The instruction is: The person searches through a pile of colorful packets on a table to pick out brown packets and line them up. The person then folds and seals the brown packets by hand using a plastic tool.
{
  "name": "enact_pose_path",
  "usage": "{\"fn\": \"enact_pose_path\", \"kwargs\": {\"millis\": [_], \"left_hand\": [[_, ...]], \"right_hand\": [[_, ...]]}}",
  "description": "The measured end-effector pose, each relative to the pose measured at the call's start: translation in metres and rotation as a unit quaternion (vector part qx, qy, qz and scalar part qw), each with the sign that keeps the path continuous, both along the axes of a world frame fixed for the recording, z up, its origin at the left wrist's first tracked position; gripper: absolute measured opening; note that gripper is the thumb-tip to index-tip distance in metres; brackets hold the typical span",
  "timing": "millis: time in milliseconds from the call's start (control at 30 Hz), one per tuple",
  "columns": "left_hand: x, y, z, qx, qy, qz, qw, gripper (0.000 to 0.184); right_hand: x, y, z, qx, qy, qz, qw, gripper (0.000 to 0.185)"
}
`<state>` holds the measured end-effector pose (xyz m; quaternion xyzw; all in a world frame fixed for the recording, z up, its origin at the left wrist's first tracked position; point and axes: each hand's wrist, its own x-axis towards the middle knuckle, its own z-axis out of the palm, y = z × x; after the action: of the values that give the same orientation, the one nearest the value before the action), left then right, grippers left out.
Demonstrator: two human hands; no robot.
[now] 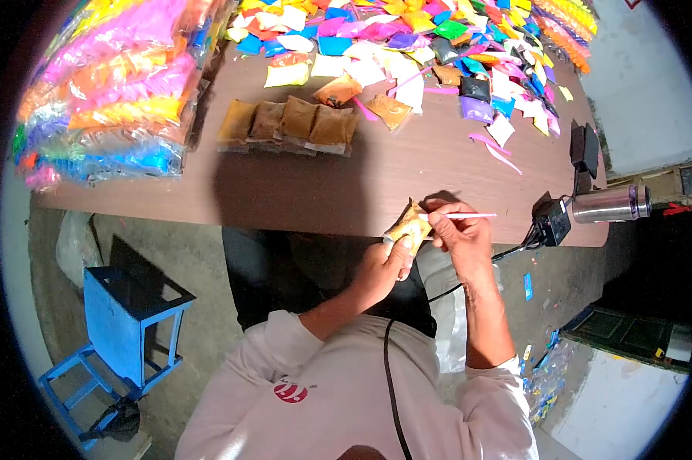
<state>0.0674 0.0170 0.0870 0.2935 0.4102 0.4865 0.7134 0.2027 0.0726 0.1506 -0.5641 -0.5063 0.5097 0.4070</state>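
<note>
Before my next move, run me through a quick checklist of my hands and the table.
1. Left hand on the small packet: ok, thumb and fingers hold it.
2. Right hand on the thin stick: ok, pinched between thumb and fingers.
3. Stick's tip inside the packet: cannot tell, too small to make out.
4. Brown packets apart from both hands: ok, they lie farther back on the table.
5. Coloured packets in order: not ok, heaped loosely at the far side.
6. Metal flask apart from both hands: ok.
</note>
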Motion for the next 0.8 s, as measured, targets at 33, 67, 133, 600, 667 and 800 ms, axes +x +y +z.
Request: {"fn": "enact_pose_path", "kwargs": {"millis": [33, 67, 133, 600, 667, 800], "left_hand": [[0.001, 0.0, -0.004, 0.0, 0.001, 0.001, 1.0, 0.034], [0.002, -0.001, -0.01, 0.011, -0.013, -0.007, 1.0, 0.034], [0.001, -0.003, -0.014, 0.022, -0.025, -0.017, 0.999, 0.034], [-0.019, 0.002, -0.004, -0.058, -0.24, -0.19, 0.95, 0.067], [-0.021, 0.007, -0.007, -0.063, -0.267, -0.187, 0.943, 0.066], [-0.02, 0.007, -0.003, -0.059, -0.218, -0.186, 0.956, 0.066]], "right_hand": [[-0.005, 0.0, 0.004, -0.039, 0.022, 0.024, 0.999, 0.01], [-0.008, 0.0, 0.005, -0.078, 0.045, 0.048, 0.995, 0.011], [-0.007, 0.004, -0.002, -0.093, 0.051, 0.075, 0.992, 0.011], [0.011, 0.022, -0.02, -0.101, 0.371, 0.121, 0.915, 0.013], [0.015, 0.025, -0.023, -0.115, 0.38, 0.153, 0.905, 0.014], [0.016, 0.027, -0.016, -0.117, 0.345, 0.192, 0.911, 0.014]]}}
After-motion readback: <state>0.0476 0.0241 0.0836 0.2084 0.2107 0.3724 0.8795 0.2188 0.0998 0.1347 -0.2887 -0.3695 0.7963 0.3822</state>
